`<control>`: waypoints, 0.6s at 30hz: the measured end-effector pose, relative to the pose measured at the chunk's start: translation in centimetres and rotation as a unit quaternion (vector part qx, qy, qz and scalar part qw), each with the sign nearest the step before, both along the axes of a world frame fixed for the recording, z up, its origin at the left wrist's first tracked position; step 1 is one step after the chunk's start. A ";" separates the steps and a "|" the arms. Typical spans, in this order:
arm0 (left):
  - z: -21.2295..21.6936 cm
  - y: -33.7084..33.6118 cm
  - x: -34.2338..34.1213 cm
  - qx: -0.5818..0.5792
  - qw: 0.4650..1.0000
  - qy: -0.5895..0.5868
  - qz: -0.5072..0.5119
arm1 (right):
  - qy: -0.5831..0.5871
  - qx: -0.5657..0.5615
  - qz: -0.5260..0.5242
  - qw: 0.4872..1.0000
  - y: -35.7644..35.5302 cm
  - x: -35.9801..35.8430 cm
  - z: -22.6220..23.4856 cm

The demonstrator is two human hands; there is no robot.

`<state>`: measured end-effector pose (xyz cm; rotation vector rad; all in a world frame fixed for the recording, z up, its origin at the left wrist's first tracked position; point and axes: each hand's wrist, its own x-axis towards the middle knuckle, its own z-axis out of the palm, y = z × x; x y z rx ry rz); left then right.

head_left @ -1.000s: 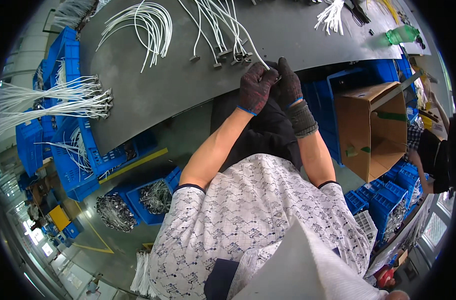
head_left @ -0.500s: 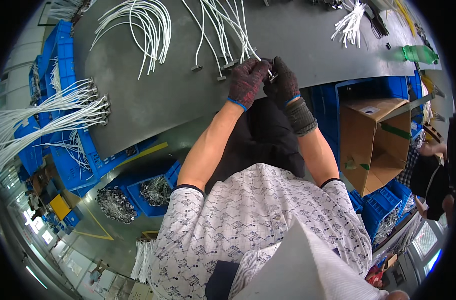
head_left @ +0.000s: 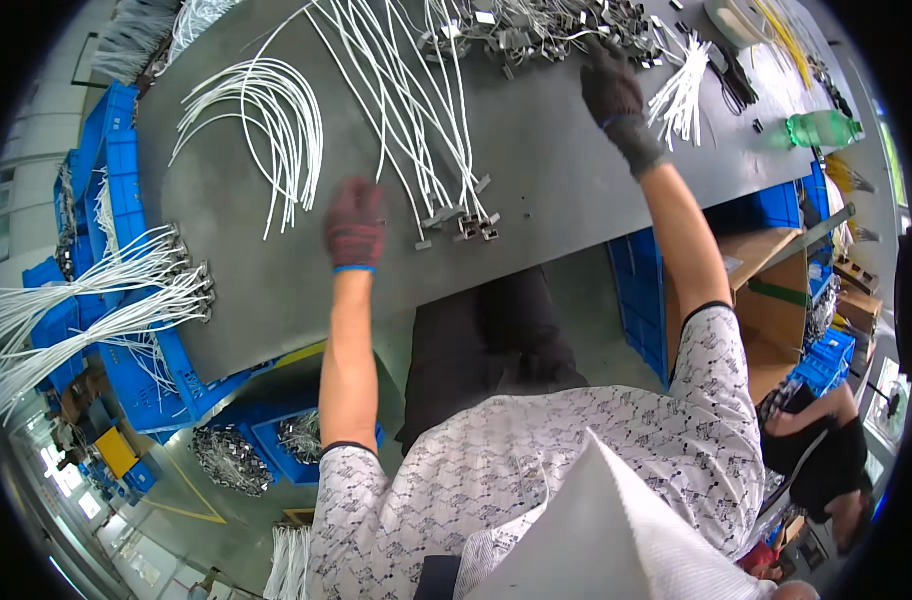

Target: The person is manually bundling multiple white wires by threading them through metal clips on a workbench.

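One gloved left grip (head_left: 356, 222), mine, blurred over the bench (head_left: 556, 190) between curved white cables (head_left: 301, 130), left, and straighter white cables (head_left: 386, 75), right; finger state I cannot tell. One gloved right grip (head_left: 613, 85), mine, at the far connector heap (head_left: 536, 38); spread or pinching, I cannot tell. One green bottle (head_left: 821, 128), far right.

My left hand (head_left: 355, 222), left of the frame's centre, is gloved in black mottled with dull red, edged in blue (head_left: 355, 267); my right hand (head_left: 613, 85), upper right, looks nearly black, its cuff (head_left: 636, 145) grey. White cables (head_left: 301, 130) cross the dark grey tabletop (head_left: 546, 200), upper left. My shirt (head_left: 496, 450), lower centre, is whitish (with small blue-grey motifs). The bottle (head_left: 824, 129), right, is translucent green.
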<state>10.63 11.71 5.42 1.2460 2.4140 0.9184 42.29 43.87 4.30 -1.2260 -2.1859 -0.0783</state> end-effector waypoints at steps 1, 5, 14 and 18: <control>-1.6 -1.3 -2.8 -0.056 0.995 0.029 0.080 | -0.063 -0.029 -0.050 0.996 1.8 -0.8 0.8; -3.2 -5.0 -9.9 -0.187 0.936 0.233 0.184 | -0.191 -0.074 -0.037 0.978 7.9 -0.7 -0.4; -4.5 -6.3 -15.0 -0.301 0.939 0.151 0.069 | -0.167 -0.044 -0.005 0.985 5.1 5.7 -0.3; -2.1 -5.0 -13.5 -0.328 0.931 0.149 0.055 | 0.183 -0.415 -0.011 0.891 -8.5 7.4 3.6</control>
